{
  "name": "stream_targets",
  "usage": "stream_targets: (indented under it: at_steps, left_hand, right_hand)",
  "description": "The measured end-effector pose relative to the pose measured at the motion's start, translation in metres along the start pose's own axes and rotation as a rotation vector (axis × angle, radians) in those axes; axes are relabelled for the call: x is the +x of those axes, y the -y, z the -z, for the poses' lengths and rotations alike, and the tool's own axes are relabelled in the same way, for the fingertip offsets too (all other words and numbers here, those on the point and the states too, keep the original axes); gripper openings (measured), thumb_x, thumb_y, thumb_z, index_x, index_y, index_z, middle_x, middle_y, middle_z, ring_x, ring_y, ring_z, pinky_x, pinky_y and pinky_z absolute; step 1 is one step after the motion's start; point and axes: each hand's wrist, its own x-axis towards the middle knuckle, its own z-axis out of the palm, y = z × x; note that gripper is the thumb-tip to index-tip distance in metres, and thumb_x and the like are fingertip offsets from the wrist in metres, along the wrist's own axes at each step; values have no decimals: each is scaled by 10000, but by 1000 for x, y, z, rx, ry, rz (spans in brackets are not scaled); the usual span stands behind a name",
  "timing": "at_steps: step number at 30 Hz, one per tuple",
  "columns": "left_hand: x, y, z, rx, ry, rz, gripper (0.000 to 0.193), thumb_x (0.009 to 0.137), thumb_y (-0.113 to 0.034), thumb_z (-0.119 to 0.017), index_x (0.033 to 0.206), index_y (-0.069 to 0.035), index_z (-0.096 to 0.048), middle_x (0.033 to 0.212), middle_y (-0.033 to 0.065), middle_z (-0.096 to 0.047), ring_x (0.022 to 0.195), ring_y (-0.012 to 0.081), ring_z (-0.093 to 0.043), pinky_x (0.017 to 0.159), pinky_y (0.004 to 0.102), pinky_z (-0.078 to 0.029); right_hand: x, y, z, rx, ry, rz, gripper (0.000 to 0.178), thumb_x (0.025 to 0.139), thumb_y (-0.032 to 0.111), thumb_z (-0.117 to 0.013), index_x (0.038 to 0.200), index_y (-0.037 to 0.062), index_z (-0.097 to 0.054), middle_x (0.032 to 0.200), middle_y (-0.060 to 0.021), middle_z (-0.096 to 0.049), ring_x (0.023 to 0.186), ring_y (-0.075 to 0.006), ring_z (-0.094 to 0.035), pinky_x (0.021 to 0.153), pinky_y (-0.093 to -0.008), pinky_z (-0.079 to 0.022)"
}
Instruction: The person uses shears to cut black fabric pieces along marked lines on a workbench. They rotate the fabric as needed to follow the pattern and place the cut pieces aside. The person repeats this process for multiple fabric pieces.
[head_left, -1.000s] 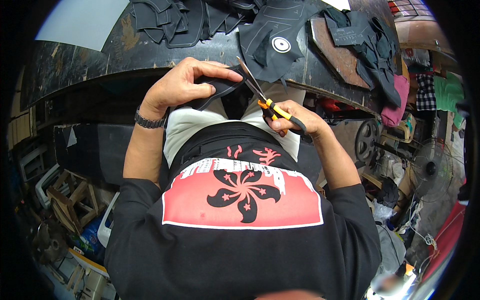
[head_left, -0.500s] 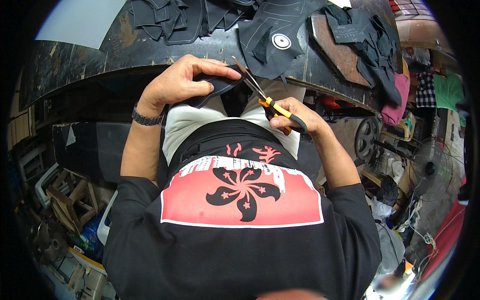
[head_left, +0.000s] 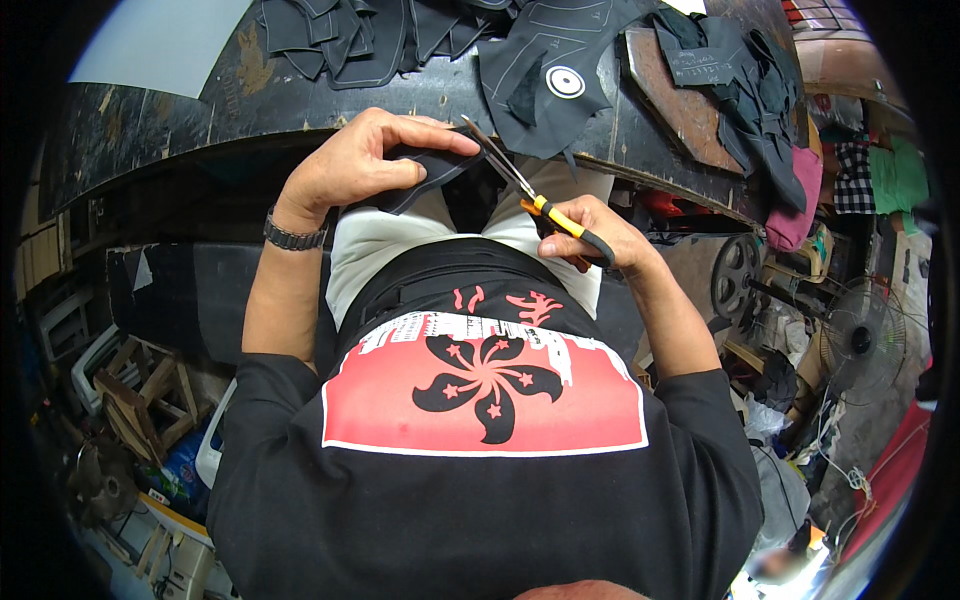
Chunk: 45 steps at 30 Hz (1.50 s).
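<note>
Between thumb and fingers, my left hand pinches a piece of black sheet material above my lap, just off the table's near edge. My right hand grips a pair of scissors with yellow and black handles. Their blades point up and left, nearly closed, at the right end of the black piece. How much of the piece lies between the blades I cannot tell. Part of it is hidden behind my left fingers.
On the dark worn table lie several black cut pieces, a larger marked black panel with a white round disc, and a brown board beside more black pieces. A fan stands at right, a wooden stool at left.
The scissor blades have drawn closer together as my right fingers closed on the handles. My left hand and the black piece stay almost where they were.
</note>
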Motion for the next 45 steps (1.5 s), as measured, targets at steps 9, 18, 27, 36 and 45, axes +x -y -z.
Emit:
stream_targets:
  at_steps: [9,18,27,36,45]
  left_hand:
    - [1,3,1,44,-16,-6,496,694,-55,-561,1172,3,-677,1166,138,-692,1157,252,-607,1142,401,-306]
    - [4,-14,1,109,73,52,325,695,-20,-565,988,17,-702,976,110,-684,969,221,-617,959,331,-434]
    - [30,-46,-21,539,-82,-239,175,702,58,-613,845,-27,-670,1022,120,-654,936,264,-640,859,336,-499]
    - [14,-30,-66,-192,-305,44,519,936,-78,-643,1429,-79,-483,985,41,-670,923,74,-582,880,250,-469]
    - [25,-10,-55,-118,-661,-239,366,846,27,-714,1205,-11,-655,1068,8,-623,891,43,-555,750,172,-474]
  right_hand:
    - [-4,4,-7,-14,-46,-25,367,797,344,-811,690,75,-586,529,56,-486,452,-36,-457,418,-216,-334]
    - [4,8,-17,132,-249,3,300,809,293,-803,764,45,-640,528,30,-507,445,-56,-486,414,-231,-349]
    - [25,51,-25,378,-455,473,240,775,75,-764,949,-26,-634,745,-45,-626,581,-116,-615,551,-234,-518]
    - [32,47,-42,848,-615,666,221,817,38,-723,988,-9,-592,795,-78,-638,607,-171,-656,560,-283,-564]
    - [26,35,-41,417,-322,327,268,816,237,-785,861,26,-627,655,-36,-611,508,-112,-578,482,-238,-448]
